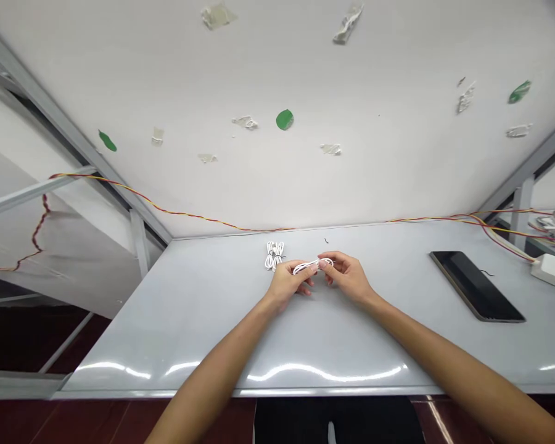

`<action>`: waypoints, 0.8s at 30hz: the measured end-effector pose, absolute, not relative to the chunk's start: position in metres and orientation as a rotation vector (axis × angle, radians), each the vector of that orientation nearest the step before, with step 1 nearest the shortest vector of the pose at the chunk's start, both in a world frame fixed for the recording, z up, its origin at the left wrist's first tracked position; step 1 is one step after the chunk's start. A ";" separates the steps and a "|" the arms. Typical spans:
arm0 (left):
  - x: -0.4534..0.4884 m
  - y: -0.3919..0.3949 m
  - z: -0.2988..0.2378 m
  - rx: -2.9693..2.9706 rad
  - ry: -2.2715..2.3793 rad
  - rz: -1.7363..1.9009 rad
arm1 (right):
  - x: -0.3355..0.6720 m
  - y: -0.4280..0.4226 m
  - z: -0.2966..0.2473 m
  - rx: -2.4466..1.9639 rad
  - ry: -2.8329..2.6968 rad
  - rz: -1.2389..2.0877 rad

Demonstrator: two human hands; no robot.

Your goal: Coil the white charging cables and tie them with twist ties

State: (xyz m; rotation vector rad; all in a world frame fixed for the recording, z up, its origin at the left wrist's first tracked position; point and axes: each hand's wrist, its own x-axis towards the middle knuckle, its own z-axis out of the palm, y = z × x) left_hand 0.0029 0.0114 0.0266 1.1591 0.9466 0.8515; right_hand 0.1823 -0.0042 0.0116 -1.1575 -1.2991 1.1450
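Observation:
My left hand [287, 282] and my right hand [345, 276] meet above the middle of the white table [203, 320]. Between their fingertips, both hands pinch a small coil of white cable [311, 266], which is partly hidden by my fingers. Just beyond my left hand, a second white cable [274, 256] lies on the tabletop, bundled into a tight figure-eight shape. It does not touch either hand.
A black tablet [476, 287] lies face up at the right, with a white power strip [552, 271] beyond it near the table's edge. Red and yellow wires [176, 213] run along the white wall behind the table, which carries scraps of tape.

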 end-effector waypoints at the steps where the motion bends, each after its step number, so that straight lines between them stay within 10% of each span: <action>1: 0.002 0.012 0.026 1.187 0.958 0.835 | 0.183 -0.003 0.012 -1.154 -1.275 1.165; 13: -0.006 0.013 0.010 2.457 1.093 1.017 | 0.186 0.003 0.008 -1.224 -1.114 1.286; 24: -0.008 0.018 0.014 2.299 1.430 0.917 | 0.185 0.002 0.014 -1.269 -1.168 1.246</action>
